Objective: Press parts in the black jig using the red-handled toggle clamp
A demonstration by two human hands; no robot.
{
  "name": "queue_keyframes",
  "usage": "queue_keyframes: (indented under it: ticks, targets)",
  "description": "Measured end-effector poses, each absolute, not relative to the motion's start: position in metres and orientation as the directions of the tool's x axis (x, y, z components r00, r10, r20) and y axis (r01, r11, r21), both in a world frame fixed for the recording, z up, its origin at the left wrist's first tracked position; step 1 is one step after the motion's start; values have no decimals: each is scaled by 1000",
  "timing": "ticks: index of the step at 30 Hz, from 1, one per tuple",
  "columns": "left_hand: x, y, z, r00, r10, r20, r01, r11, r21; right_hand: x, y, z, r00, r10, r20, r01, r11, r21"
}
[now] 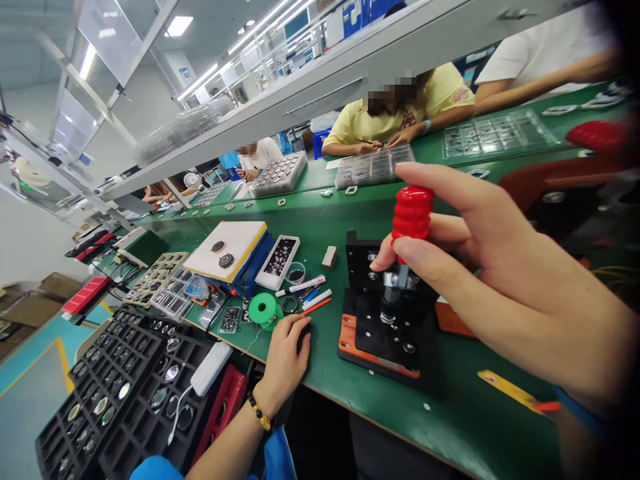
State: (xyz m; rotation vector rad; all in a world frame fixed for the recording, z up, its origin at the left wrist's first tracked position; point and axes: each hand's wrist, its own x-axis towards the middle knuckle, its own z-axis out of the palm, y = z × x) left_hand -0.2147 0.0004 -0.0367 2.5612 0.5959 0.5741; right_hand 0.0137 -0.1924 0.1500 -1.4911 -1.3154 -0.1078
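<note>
My right hand (pixel 500 280) is large in the head view at the right, its fingers closed around the ribbed red handle (pixel 412 215) of a black press fixture (pixel 377 327). The handle stands upright over the fixture's metal plunger, and an orange strip (pixel 373 350) runs along the base. My left hand (pixel 287 353) rests at the green table's front edge, beside a green spool (pixel 264 311) and pens (pixel 315 299). Its fingers are curled downward; whether anything is under them is hidden.
Black trays (pixel 125 393) with round parts lie at the lower left. A white-topped blue box (pixel 227 250) and a white parts tray (pixel 280 261) stand behind the spool. A yellow tool (pixel 510 390) lies right of the fixture. Across the table, a person (pixel 400 117) works over clear trays (pixel 375 167).
</note>
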Motion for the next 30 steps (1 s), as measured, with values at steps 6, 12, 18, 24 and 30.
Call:
queue_keyframes:
  ticks: [6, 12, 18, 24, 30]
  targets:
    - [-202, 5, -32, 809, 522, 272, 204, -681, 703, 15, -194, 151, 360, 654, 665, 754, 216, -620]
    - [-181, 1, -14, 736, 676, 29, 47, -94, 994, 12, -194, 158, 369, 659, 656, 777, 169, -606]
    - [-157, 7, 5, 799, 539, -267, -48, 499, 865, 10, -192, 160, 375, 651, 660, 785, 155, -599]
    - [-137, 5, 9, 827, 513, -230, -48, 473, 880, 10, -194, 160, 369, 650, 664, 795, 150, -588]
    - [-77, 14, 11, 831, 556, -20, -82, 157, 984, 10, -193, 158, 358, 648, 672, 790, 173, -588]
